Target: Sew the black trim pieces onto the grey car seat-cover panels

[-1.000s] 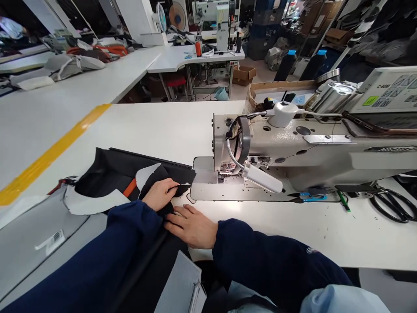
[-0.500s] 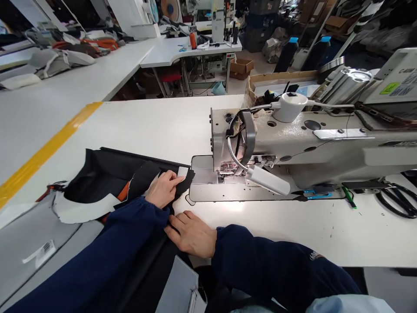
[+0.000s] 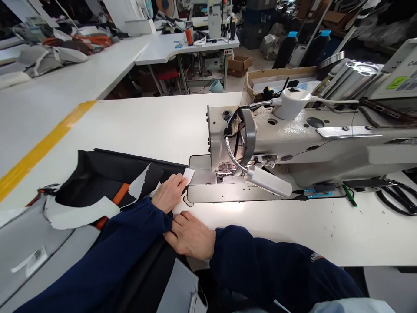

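Observation:
My left hand [image 3: 169, 192] is closed in a pinch on a small white patch [image 3: 189, 174] at the right end of the black fabric [image 3: 107, 167]. That end lies against the sewing machine's bed plate [image 3: 199, 163], left of the presser foot. Lower down, my right hand [image 3: 192, 235] is closed on the near edge of the same fabric, its fingertips partly hidden. The fabric belongs to a larger piece with grey panels [image 3: 61, 237], orange strips [image 3: 121, 194] and a white curved backing [image 3: 83, 213], spread to the left and over the table's front edge.
The sewing machine [image 3: 293, 134] takes up the right side, with a lamp [image 3: 269, 180] hanging before its needle area. Black scissors [image 3: 399, 198] and a green-handled tool [image 3: 349, 195] lie at the right. A cardboard box [image 3: 247, 89] stands behind the machine.
My left hand has moved slightly right, and its outstretched index finger has bent into a pinch on the white patch. A pale flap has turned up on the black fabric. The right hand stays nearly still.

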A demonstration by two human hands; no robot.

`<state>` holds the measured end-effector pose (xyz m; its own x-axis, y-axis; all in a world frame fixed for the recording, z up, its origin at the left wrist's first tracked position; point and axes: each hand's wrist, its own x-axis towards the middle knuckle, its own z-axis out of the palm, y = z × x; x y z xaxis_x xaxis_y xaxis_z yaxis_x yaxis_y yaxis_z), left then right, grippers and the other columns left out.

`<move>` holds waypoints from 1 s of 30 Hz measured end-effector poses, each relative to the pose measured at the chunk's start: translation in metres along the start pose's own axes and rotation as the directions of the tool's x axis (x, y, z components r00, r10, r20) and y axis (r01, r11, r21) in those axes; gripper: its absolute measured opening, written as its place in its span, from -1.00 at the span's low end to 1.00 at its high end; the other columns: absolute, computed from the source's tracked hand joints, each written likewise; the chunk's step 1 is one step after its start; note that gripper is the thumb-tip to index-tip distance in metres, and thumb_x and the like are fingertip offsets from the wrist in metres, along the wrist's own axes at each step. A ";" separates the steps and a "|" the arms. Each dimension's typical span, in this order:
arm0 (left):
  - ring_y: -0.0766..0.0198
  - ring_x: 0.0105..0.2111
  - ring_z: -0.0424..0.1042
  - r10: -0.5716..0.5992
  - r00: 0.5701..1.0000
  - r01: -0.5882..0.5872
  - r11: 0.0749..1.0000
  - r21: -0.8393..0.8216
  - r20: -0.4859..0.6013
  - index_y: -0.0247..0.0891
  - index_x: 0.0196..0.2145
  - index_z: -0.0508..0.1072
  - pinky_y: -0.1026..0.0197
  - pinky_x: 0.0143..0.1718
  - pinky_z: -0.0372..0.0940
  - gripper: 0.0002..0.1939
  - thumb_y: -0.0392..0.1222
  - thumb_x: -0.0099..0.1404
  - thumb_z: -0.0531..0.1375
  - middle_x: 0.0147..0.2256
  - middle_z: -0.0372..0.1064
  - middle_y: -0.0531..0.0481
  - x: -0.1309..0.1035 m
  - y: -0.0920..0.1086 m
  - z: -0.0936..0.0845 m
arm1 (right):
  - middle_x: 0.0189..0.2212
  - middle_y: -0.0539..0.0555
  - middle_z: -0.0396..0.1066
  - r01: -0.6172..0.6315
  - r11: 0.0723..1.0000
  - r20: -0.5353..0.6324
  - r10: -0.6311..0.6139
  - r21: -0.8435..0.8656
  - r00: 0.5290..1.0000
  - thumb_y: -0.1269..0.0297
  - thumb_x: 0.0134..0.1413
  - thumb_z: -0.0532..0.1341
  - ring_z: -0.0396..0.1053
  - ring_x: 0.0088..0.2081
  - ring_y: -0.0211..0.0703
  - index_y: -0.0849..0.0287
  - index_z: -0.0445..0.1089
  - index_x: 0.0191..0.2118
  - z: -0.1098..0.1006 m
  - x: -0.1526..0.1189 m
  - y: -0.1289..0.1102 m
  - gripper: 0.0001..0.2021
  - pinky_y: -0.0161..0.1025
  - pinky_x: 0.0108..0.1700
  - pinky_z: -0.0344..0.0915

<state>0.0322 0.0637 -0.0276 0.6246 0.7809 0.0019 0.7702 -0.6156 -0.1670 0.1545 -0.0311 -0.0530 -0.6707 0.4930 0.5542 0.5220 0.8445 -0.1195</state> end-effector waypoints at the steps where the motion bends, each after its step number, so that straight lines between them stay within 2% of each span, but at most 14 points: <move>1: 0.22 -0.27 0.24 -0.006 1.000 0.007 1.000 0.014 -0.014 -0.30 -0.04 0.36 0.24 -0.31 0.18 -0.64 -0.41 0.37 -0.14 -0.31 0.28 -0.07 0.000 0.001 0.000 | -0.51 0.06 0.25 0.001 1.000 -0.005 -0.001 -0.002 1.000 0.49 0.22 0.00 0.18 -0.39 -0.14 0.24 0.32 -0.38 0.000 0.000 0.000 -0.79 -0.20 -0.28 0.05; 4: 0.21 -0.27 0.25 -0.024 0.999 0.026 0.999 0.033 -0.043 -0.29 -0.07 0.37 0.23 -0.30 0.19 -0.64 -0.41 0.37 -0.14 -0.32 0.29 -0.08 -0.001 0.002 -0.001 | -0.51 0.06 0.24 0.005 1.000 -0.036 -0.006 -0.004 0.999 0.49 0.21 0.00 0.17 -0.40 -0.14 0.24 0.31 -0.41 -0.001 0.001 0.000 -0.79 -0.20 -0.28 0.05; 8: 0.22 -0.26 0.24 0.012 1.000 -0.011 1.000 -0.021 0.016 -0.30 -0.03 0.35 0.24 -0.28 0.21 -0.64 -0.42 0.36 -0.14 -0.29 0.28 -0.07 0.000 -0.002 -0.002 | -0.49 0.07 0.25 0.018 1.000 -0.068 -0.017 0.005 0.998 0.50 0.19 0.02 0.16 -0.40 -0.13 0.25 0.31 -0.40 -0.003 0.002 0.001 -0.81 -0.20 -0.27 0.05; 17: 0.23 -0.28 0.27 0.026 1.000 -0.026 0.996 -0.080 0.006 -0.29 -0.05 0.37 0.21 -0.26 0.27 -0.59 -0.43 0.35 -0.19 -0.29 0.31 -0.08 0.001 -0.006 0.000 | -0.44 0.09 0.26 0.034 0.998 0.054 -0.036 0.052 0.998 0.47 0.22 0.02 0.18 -0.34 -0.11 0.26 0.35 -0.35 -0.003 0.002 0.000 -0.81 -0.17 -0.25 0.04; 20: 0.18 -0.08 0.29 0.061 0.998 -0.064 0.993 -0.103 -0.031 -0.32 -0.07 0.39 0.13 -0.09 0.29 -0.60 -0.41 0.33 -0.17 -0.09 0.33 -0.14 0.002 -0.009 0.000 | -0.45 0.09 0.25 0.033 0.997 0.083 -0.039 0.064 0.996 0.47 0.23 0.01 0.17 -0.34 -0.11 0.27 0.36 -0.35 -0.003 0.002 -0.001 -0.79 -0.16 -0.25 0.04; 23: 0.22 0.14 0.16 0.143 0.989 -0.148 0.969 -0.197 -0.041 -0.30 -0.02 0.36 0.14 0.12 0.20 -0.59 -0.37 0.31 -0.16 0.14 0.20 -0.09 0.001 -0.015 -0.001 | -0.44 0.11 0.25 0.048 0.996 0.079 -0.053 0.073 0.995 0.47 0.23 0.00 0.16 -0.33 -0.10 0.29 0.39 -0.34 -0.004 0.002 -0.001 -0.77 -0.14 -0.25 0.03; 27: 0.23 0.17 0.14 0.147 0.989 -0.145 0.953 -0.266 -0.011 -0.31 0.10 0.27 0.14 0.17 0.18 -0.56 -0.31 0.31 -0.13 0.19 0.14 -0.08 -0.001 -0.016 0.002 | -0.41 0.11 0.26 0.013 0.995 0.054 -0.018 0.100 0.998 0.47 0.22 0.01 0.12 -0.32 -0.11 0.31 0.39 -0.35 -0.012 -0.003 0.000 -0.77 -0.14 -0.24 0.02; 30: 0.20 0.16 0.17 0.079 0.996 -0.087 0.969 -0.230 -0.044 -0.34 0.12 0.24 0.10 0.17 0.18 -0.55 -0.30 0.30 -0.11 0.18 0.16 -0.12 0.001 -0.003 0.004 | -0.42 0.09 0.25 -0.021 0.994 -0.025 0.023 0.104 0.999 0.49 0.21 0.02 0.09 -0.35 -0.14 0.32 0.38 -0.38 -0.023 -0.013 0.001 -0.77 -0.17 -0.25 0.03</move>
<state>0.0299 0.0662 -0.0310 0.6883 0.7247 0.0325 0.7221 -0.6887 0.0643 0.1756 -0.0411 -0.0417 -0.6448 0.5071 0.5720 0.4779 0.8514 -0.2160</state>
